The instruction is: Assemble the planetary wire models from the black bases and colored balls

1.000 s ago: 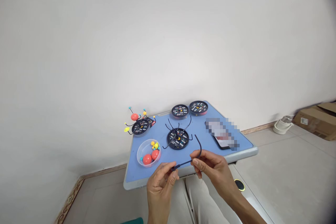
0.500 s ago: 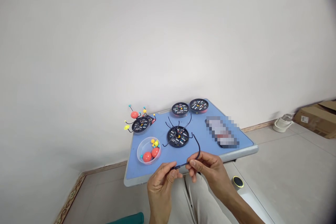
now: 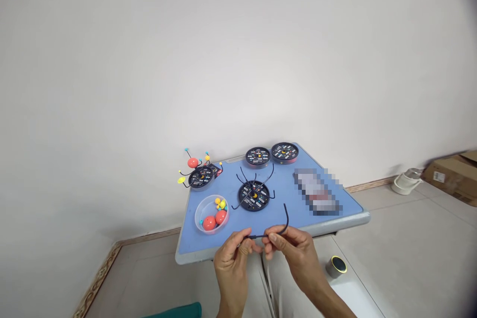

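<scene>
Both my hands hold one thin curved black rod (image 3: 278, 227) just in front of the blue table (image 3: 298, 194). My left hand (image 3: 231, 261) pinches the rod's left end, where a small connector sits. My right hand (image 3: 290, 253) pinches the rod near its middle, and the free end curls upward. On the table beyond lies a black disc base (image 3: 254, 196) with several black rods sticking out of it.
A clear bowl (image 3: 211, 214) of red, yellow and blue balls sits at the table's left. An assembled model with coloured balls (image 3: 198, 174) stands at the back left, two more black discs (image 3: 271, 154) at the back. A blurred phone (image 3: 316, 191) lies right. A tape roll (image 3: 335, 266) and cardboard box (image 3: 450, 176) are on the floor.
The rod's curled end has swung to the right and my hands have come slightly closer together. The view has shifted a little.
</scene>
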Demonstrator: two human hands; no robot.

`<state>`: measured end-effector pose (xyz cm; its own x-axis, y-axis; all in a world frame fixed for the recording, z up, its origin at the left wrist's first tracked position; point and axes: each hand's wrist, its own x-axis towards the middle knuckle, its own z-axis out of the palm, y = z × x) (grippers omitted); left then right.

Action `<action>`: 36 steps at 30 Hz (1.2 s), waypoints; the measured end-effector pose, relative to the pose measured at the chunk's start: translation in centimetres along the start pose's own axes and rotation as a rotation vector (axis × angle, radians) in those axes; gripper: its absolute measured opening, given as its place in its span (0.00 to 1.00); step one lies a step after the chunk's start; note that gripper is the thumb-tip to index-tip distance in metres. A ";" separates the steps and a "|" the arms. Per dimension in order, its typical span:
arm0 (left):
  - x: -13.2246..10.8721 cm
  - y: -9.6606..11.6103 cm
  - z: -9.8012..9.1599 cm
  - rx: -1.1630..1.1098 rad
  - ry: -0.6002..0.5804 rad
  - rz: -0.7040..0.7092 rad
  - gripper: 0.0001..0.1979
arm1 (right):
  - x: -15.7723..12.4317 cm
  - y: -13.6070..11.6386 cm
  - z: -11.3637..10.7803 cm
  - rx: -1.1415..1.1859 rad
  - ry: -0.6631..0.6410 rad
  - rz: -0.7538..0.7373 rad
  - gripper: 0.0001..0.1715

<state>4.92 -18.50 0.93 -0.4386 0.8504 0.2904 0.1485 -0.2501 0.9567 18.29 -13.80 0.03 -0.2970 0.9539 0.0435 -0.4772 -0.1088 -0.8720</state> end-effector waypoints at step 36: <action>0.4 2.1 -1.4 0.221 -0.139 0.498 0.07 | -1.0 -3.5 0.2 -0.178 -0.230 -0.472 0.11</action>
<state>3.79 -19.38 3.07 -0.1490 0.7111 0.6872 0.4965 -0.5472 0.6738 20.07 -14.40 3.19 -0.2674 0.7996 0.5377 -0.4615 0.3836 -0.7999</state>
